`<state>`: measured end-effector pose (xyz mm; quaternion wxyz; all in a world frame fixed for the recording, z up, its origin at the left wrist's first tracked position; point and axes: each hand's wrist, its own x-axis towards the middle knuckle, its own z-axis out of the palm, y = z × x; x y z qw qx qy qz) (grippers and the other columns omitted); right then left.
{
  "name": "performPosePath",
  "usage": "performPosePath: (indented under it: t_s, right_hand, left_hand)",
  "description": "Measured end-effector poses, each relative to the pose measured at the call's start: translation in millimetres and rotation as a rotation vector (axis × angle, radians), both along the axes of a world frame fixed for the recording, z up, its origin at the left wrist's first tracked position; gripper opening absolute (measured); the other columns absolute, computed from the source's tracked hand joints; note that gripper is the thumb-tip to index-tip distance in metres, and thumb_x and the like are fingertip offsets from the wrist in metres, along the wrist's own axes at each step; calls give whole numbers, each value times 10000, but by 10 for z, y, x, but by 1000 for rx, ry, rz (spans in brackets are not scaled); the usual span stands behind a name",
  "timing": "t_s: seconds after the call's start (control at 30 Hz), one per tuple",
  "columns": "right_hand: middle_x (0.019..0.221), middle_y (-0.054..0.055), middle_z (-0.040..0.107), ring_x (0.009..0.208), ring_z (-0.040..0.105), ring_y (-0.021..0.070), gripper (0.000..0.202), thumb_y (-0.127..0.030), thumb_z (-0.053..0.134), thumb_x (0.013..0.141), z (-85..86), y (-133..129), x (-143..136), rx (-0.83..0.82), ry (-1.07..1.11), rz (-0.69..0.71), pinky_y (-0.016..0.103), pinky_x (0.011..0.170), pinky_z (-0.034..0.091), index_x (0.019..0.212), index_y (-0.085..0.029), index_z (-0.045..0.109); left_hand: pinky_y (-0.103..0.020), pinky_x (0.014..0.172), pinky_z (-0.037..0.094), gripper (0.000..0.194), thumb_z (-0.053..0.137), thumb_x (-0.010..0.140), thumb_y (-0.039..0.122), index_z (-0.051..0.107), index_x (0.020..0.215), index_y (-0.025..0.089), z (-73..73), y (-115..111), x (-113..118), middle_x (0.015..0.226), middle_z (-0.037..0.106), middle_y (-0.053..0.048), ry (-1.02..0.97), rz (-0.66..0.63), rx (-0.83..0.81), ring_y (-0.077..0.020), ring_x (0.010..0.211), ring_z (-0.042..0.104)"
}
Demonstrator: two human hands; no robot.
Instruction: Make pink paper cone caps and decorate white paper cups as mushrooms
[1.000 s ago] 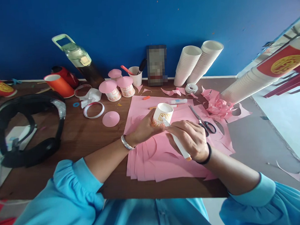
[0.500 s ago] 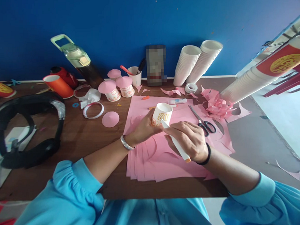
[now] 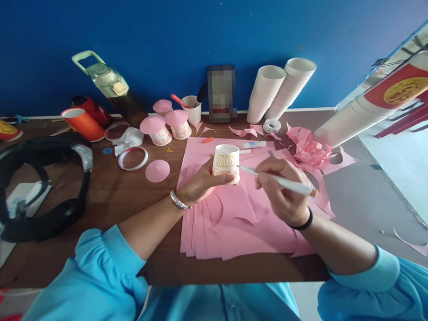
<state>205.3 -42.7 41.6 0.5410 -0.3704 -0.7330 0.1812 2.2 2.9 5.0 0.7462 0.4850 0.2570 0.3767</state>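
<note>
The left hand [image 3: 200,182] grips the near-vertical cup [image 3: 226,159]. Right of the cup, the right hand [image 3: 285,195] holds a marker [image 3: 296,186] pointing at it.

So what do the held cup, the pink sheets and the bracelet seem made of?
Cup: probably paper, matte white, thin-rimmed. Pink sheets: likely paper, matte, with thin layered edges. Bracelet: perhaps metal, shiny with silvery glints, though plastic is possible.
</note>
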Motion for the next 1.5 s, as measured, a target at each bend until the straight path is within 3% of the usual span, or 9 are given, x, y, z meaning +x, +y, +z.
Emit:
performPosePath:
  t_s: [0.1,0.43,0.8,1.1,1.5]
  right_hand:
    - [724,-14,622,580,573,127,100,-233,561,1008,-40,29,26,-134,133,29,287,559,467,943,-211,634]
    - [803,14,666,665,628,151,100,-131,571,942,8,16,-29,136,-104,40,286,603,506,965,-219,614]
    - [807,17,676,679,633,150,97,-130,568,948,19,21,-33,150,-153,40,272,610,514,959,-218,607]
    - [828,16,657,713,633,149,98,-128,573,960,-21,40,-20,140,-119,28,284,639,524,987,-219,599]
    - [800,11,640,675,628,154,93,-138,562,961,6,47,-17,150,-130,-22,294,600,516,966,-222,601]
  left_hand:
    - [-331,821,516,344,857,791,318,660,1034,172,16,1,1,925,645,-30,6,-12,-16,-164,876,601]
    - [-295,811,488,344,843,813,332,679,1080,191,-14,10,-10,949,650,-30,15,-30,19,-156,906,591]
    - [-309,838,482,390,844,815,314,681,1156,219,4,9,-5,947,662,-22,4,-33,25,-162,905,607]
    - [-298,829,497,276,830,826,326,696,1019,181,2,6,-8,946,649,-30,14,-39,9,-157,907,589]
    - [-331,844,520,318,839,809,338,680,1033,177,12,9,-12,955,664,-43,15,-38,5,-179,916,609]
